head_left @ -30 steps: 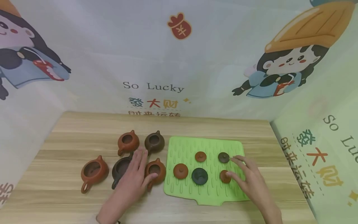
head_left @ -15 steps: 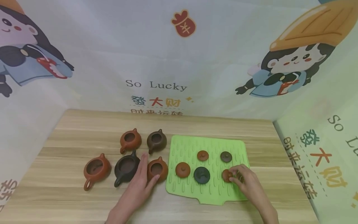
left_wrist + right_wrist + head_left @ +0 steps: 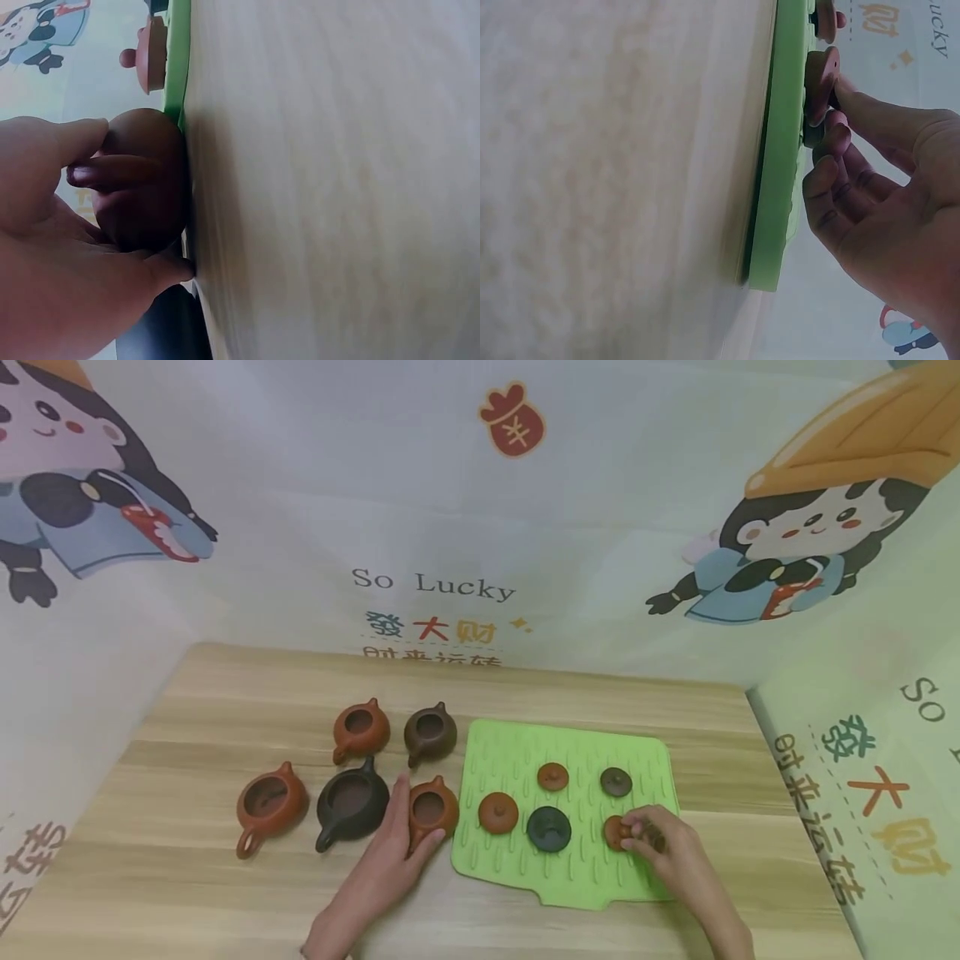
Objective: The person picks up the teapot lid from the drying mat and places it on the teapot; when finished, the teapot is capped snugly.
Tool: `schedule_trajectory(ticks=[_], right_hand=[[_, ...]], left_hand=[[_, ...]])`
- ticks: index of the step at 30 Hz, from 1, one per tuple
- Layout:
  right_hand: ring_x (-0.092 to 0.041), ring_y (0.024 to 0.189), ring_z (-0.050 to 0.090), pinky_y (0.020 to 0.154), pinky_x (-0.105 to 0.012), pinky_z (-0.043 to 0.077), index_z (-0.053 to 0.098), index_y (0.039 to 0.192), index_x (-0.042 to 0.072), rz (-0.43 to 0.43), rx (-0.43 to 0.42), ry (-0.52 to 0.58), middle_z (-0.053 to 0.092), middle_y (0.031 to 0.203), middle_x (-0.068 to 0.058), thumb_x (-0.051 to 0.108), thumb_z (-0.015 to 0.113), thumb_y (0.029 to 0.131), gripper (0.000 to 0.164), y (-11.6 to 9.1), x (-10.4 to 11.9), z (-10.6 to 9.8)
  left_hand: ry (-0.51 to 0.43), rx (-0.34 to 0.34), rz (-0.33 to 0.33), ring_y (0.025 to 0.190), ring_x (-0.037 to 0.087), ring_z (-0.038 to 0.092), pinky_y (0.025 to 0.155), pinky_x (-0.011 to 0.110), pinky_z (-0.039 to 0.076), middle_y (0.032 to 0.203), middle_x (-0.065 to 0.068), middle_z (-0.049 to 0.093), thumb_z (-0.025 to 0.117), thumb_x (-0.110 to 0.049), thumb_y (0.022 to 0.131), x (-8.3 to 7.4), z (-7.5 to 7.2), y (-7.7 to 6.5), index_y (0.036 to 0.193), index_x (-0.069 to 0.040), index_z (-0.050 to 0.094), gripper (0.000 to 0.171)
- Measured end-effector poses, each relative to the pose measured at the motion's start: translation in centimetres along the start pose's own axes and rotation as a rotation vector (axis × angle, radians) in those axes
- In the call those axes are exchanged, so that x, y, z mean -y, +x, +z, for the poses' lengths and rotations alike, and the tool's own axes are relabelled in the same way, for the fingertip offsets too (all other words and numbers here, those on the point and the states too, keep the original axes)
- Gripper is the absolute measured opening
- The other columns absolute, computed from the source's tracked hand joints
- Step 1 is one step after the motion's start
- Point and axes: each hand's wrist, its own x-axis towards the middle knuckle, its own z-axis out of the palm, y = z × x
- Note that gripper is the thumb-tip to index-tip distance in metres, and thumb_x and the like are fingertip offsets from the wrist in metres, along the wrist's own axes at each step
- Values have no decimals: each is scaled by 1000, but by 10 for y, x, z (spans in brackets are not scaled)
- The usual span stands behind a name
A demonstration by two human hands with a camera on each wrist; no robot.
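Observation:
My left hand [image 3: 386, 856] holds a small reddish-brown teapot [image 3: 432, 807] without its lid, thumb on one side and fingers on the other. In the left wrist view the teapot's handle [image 3: 120, 172] points towards the hand. On the green mat [image 3: 517, 877], my right hand [image 3: 670, 843] pinches a small reddish-brown teapot lid [image 3: 617, 832] by its knob. That lid [image 3: 823, 84] looks tilted in the right wrist view. Beside it lie a dark brown lid [image 3: 616, 782], a black lid [image 3: 549, 829], a small reddish lid [image 3: 552, 777] and a larger reddish lid [image 3: 498, 812].
Left of the mat stand other lidless teapots: a black one [image 3: 351, 802], a large reddish one [image 3: 272, 803], a smaller reddish one [image 3: 361, 729] and a dark brown one [image 3: 430, 731]. A printed cloth [image 3: 300, 527] rises behind the wooden table [image 3: 187, 877].
My left hand has slid off the black teapot and settled around the small reddish-brown one. The right thumb and fingers have come together on the lid's knob. The head view has shifted slightly.

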Motion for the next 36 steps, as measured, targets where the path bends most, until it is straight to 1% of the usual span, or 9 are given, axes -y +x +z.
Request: schedule_trajectory(ticks=[3,4,7,9,10,13,20,26,36], right_hand=[[4,81,57,66,-22,54,75,103,4,-27,-18,-7,70,89,7,-10,88,77,32,-2,-2,-1],[5,81,57,65,-21,54,75,102,5,-32,-19,-12,70,89,7,-10,88,77,32,-2,-2,-2],[5,80,56,64,-21,53,75,100,6,-44,-23,-24,69,89,8,-10,88,77,31,0,-2,-2],[5,80,55,64,-21,52,75,99,6,-55,-24,-32,68,88,8,-11,88,77,30,1,-2,-3],[5,80,55,64,-21,52,75,98,7,-60,-25,-35,68,88,9,-11,88,77,31,1,-2,-2],[5,80,55,63,-22,51,75,98,7,-73,-27,-39,68,88,9,-11,88,77,31,1,-2,-1],[4,78,55,63,-21,52,75,98,8,-54,-20,-37,67,87,9,-9,88,79,29,2,1,0],[2,76,54,63,-22,51,75,97,9,-37,-21,-33,67,87,9,-8,88,81,27,4,7,-2],[2,75,53,62,-21,50,76,97,10,-29,-14,-39,67,86,9,-5,89,82,25,7,14,-3]], left_hand=[[-32,40,-17,166,53,16,129,69,25,178,39,8,66,-36,112,-19,-6,0,173,7,3,98],[-41,44,-20,166,53,14,130,67,23,178,38,6,66,-35,112,-23,-6,0,173,7,2,98],[-81,59,-14,165,57,8,130,71,19,177,40,0,66,-29,112,-35,-11,-1,171,11,0,97],[-87,47,5,165,58,6,130,72,18,177,41,-1,65,-29,112,-34,-9,-1,171,11,-1,97],[-88,35,19,164,60,7,131,69,17,176,42,0,65,-29,112,-33,-8,-1,171,12,0,96],[-88,25,32,162,62,5,130,72,17,174,45,0,64,-26,112,-36,-8,-3,169,15,0,94],[-72,62,-18,164,60,2,128,75,17,175,43,-3,60,-21,114,-43,-12,-5,168,16,-1,90],[-69,63,-12,165,59,3,129,74,18,175,43,-2,61,-19,114,-47,-14,-5,168,17,-1,89],[-60,63,-17,164,60,3,129,74,18,175,44,-2,60,-18,114,-46,-15,-7,167,18,0,88]])
